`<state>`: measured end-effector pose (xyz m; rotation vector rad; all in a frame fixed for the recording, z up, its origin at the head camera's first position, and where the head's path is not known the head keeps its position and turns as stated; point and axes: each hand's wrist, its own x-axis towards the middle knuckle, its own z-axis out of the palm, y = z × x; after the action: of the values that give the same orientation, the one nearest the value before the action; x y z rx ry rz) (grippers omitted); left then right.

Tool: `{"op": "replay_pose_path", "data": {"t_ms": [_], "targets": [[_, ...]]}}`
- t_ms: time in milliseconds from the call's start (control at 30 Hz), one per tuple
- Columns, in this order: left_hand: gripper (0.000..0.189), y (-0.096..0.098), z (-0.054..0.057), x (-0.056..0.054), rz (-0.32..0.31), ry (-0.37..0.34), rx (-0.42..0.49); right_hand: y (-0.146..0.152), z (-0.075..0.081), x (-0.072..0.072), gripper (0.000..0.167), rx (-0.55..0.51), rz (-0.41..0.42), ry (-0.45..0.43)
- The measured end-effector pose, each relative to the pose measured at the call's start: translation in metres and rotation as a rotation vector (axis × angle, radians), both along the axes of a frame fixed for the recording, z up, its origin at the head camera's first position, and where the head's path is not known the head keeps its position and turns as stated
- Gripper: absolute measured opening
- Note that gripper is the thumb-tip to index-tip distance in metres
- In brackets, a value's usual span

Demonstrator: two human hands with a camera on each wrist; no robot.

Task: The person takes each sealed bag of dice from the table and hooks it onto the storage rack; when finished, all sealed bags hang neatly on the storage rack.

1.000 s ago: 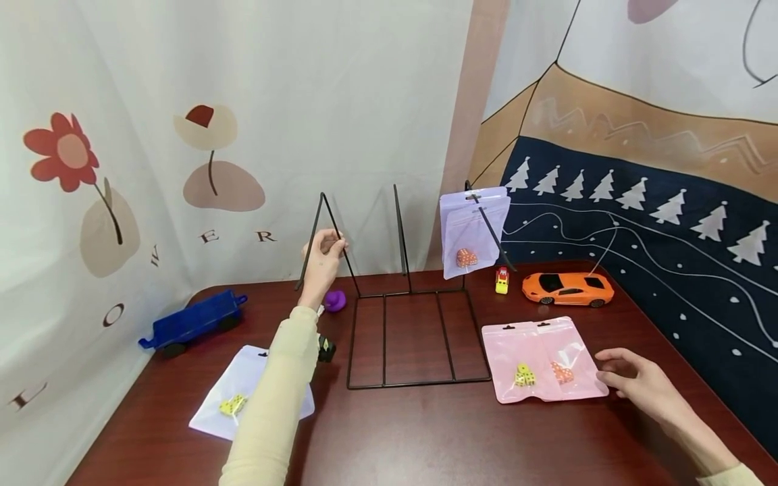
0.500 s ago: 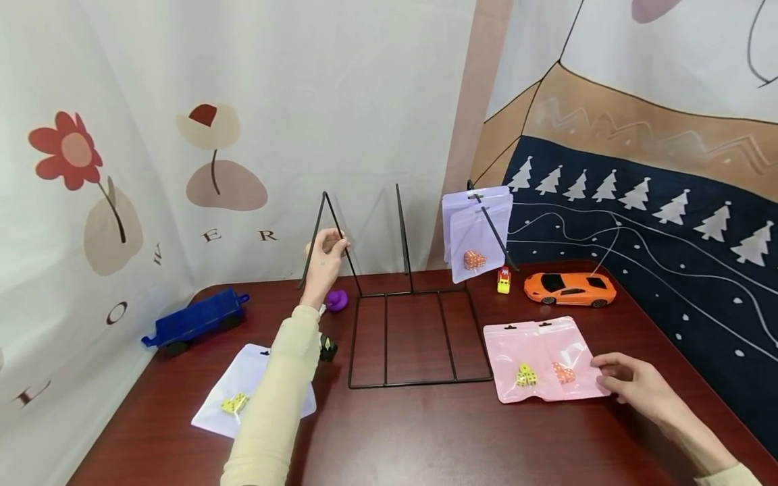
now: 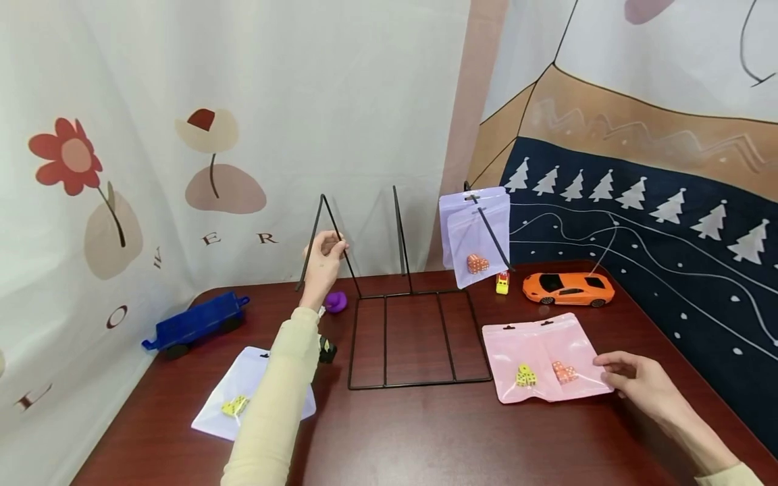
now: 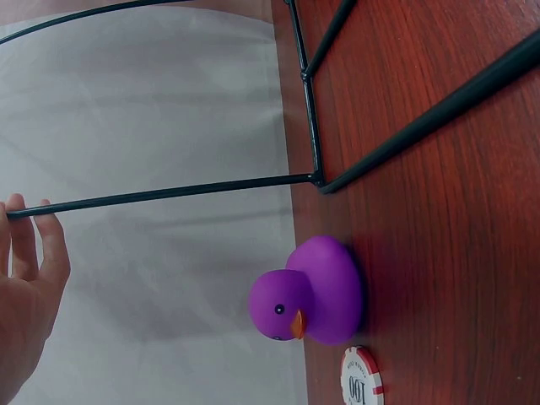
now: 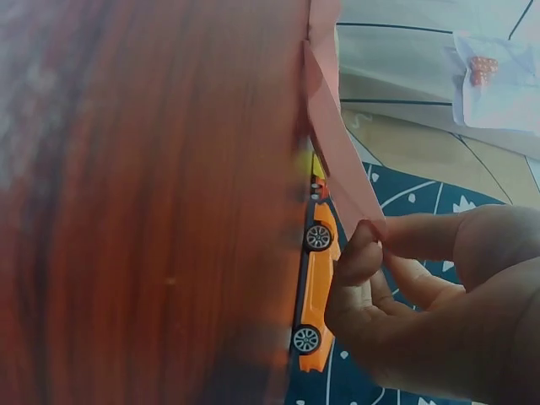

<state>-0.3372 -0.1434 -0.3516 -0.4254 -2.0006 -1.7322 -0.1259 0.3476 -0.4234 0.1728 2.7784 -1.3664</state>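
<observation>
My left hand (image 3: 322, 266) grips the left upright of a black wire rack (image 3: 419, 385); in the left wrist view its fingers curl round the thin rod (image 4: 169, 195). With thumb and fingertips my right hand (image 3: 647, 385) pinches the right edge of a pink zip bag (image 3: 577, 344) holding orange dice. That edge is raised off the table in the right wrist view. Overlapping it on the left lies another pink zip bag (image 3: 504, 351) with yellow dice. Lavender zip bags (image 3: 477, 236) hang from the rack's right hook, the front one with orange dice.
A lavender bag (image 3: 221, 378) with yellow dice lies partly under my left forearm. Behind that arm are a purple rubber duck (image 4: 329, 291) and a poker chip (image 4: 359, 384). A blue toy trailer (image 3: 194, 324) stands left, an orange toy car (image 3: 568, 290) and a small yellow-red car (image 3: 502, 283) right.
My right hand has closed on the right pink bag's edge, and that bag has shifted slightly right and up. The front hanging bag has swung a little. My left hand stays put.
</observation>
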Motion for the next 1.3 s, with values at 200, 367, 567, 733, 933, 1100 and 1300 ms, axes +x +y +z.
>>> {"op": "replay_pose_path", "data": {"t_ms": [200, 367, 567, 733, 933, 1100, 1300], "targets": [[0.018, 0.0, 0.0, 0.0, 0.011, -0.005, -0.016, 0.001, 0.0, 0.001, 0.023, 0.014, 0.006, 0.089], [0.019, 0.001, 0.0, 0.001, 0.017, -0.008, -0.021, 0.0, 0.0, 0.004, 0.024, 0.069, -0.034, 0.176], [0.019, 0.0, -0.001, -0.001, -0.013, 0.002, -0.002, 0.001, 0.001, 0.006, 0.022, 0.111, -0.112, 0.276], [0.018, -0.001, -0.001, 0.0, -0.003, 0.006, -0.005, 0.001, 0.006, 0.006, 0.02, 0.113, -0.157, 0.342], [0.013, -0.001, -0.002, 0.001, 0.016, 0.011, -0.012, -0.003, 0.014, 0.009, 0.019, 0.137, -0.181, 0.428], [0.014, -0.002, -0.002, 0.002, 0.015, -0.002, -0.012, -0.009, 0.02, 0.011, 0.018, 0.105, -0.186, 0.48], [0.015, -0.002, -0.003, -0.002, -0.012, 0.003, 0.016, -0.016, 0.028, 0.013, 0.017, 0.064, -0.196, 0.503]]}}
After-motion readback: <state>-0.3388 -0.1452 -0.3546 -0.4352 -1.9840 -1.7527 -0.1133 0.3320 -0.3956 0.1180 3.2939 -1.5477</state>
